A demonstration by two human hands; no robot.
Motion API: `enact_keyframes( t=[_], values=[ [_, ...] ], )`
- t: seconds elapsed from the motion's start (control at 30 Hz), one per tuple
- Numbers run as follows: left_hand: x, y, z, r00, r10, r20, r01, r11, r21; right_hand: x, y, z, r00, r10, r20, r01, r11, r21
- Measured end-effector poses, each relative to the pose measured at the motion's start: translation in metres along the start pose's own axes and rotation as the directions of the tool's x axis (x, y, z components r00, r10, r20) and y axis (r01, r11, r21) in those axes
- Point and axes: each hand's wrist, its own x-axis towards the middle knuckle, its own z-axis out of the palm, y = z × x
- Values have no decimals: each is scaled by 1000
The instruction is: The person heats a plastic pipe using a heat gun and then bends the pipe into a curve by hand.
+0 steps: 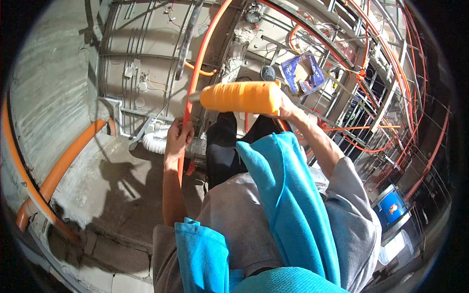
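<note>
My left hand point(179, 139) is closed around a long orange-red flexible pipe point(198, 61), which runs from the top of the view down past my wrist. In my right hand point(290, 109) is an orange heat gun point(239, 97) with a rounded, slotted body. Its grey metal nozzle point(195, 96) points left and lies right at the pipe, just above my left hand. Whether the nozzle touches the pipe I cannot tell. The gun's handle and most of my right fingers are hidden behind its body.
A silver corrugated duct point(155, 141) lies beyond my left hand. Thick orange drain pipes point(68, 161) run along the left wall. Metal framing and orange-red pipes crowd the right, around a torn blue-and-white box point(288, 73). A blue box point(391, 207) and clear tub point(396, 248) stand lower right.
</note>
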Motion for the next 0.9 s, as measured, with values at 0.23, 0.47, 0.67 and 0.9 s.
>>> enact_keyframes(
  t=[0.23,0.47,0.67,0.9],
  values=[
    [-8,3,3,999,-26,-31,27,999,18,60,1,-53,955,183,-232,-207,974,-87],
    [-10,2,3,998,-63,-7,63,995,75,89,68,-78,851,351,-392,-327,936,128],
    [-10,1,2,993,-122,9,122,992,14,115,124,-92,739,407,-538,-297,912,282],
    [-11,4,3,993,-116,-8,116,992,42,124,161,-105,694,503,-515,-442,862,247]
  ],
)
